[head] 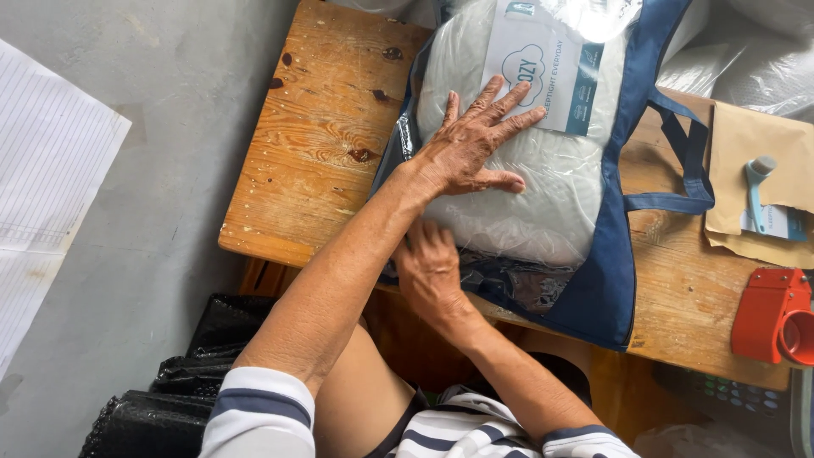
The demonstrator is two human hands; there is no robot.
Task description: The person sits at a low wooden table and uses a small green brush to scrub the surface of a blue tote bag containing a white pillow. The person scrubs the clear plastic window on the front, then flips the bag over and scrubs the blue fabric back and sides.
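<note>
Pillow bag (pixel 543 170), clear plastic with navy trim, lies on the wooden table (pixel 331 144). The left hand (pixel 471 148) is pressed flat on top, fingers spread, gripping nothing. The right hand (pixel 428 267) sits at the bag's near edge, fingers tucked against the plastic; can't tell if it's pinching anything. There's a red tape dispenser (pixel 776 314) off to the side.

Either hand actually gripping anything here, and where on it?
No clear grip. Left hand lies flat, fingers spread, on top of the bagged pillow. Right hand is at its near edge; fingers hidden, hold cannot be told.
</note>
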